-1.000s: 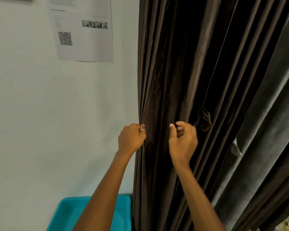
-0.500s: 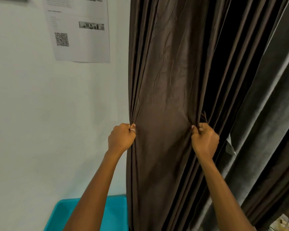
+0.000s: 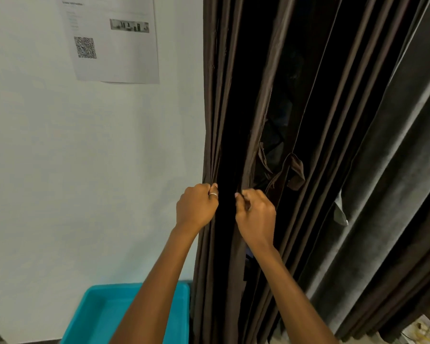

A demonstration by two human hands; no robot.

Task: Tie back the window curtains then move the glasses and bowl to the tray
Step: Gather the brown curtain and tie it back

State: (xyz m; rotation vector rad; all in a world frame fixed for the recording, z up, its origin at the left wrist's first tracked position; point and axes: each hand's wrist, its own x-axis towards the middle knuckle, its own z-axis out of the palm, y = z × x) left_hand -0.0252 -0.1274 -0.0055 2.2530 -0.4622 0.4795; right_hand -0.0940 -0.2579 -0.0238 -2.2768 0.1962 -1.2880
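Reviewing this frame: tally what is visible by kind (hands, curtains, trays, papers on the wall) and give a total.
Hands: 2, left hand and right hand, both gripping the brown curtain.
Curtains: 2, the brown curtain and a grey curtain.
Trays: 1, teal tray.
Papers on the wall: 1, paper notice.
Total: 6.

Paper notice (image 3: 114,40), left of curtain (image 3: 320,120): top cropped, print illegible. Teal tray (image 3: 97,314), below-left of curtain: partly behind forearm (image 3: 159,294), bottom cropped.
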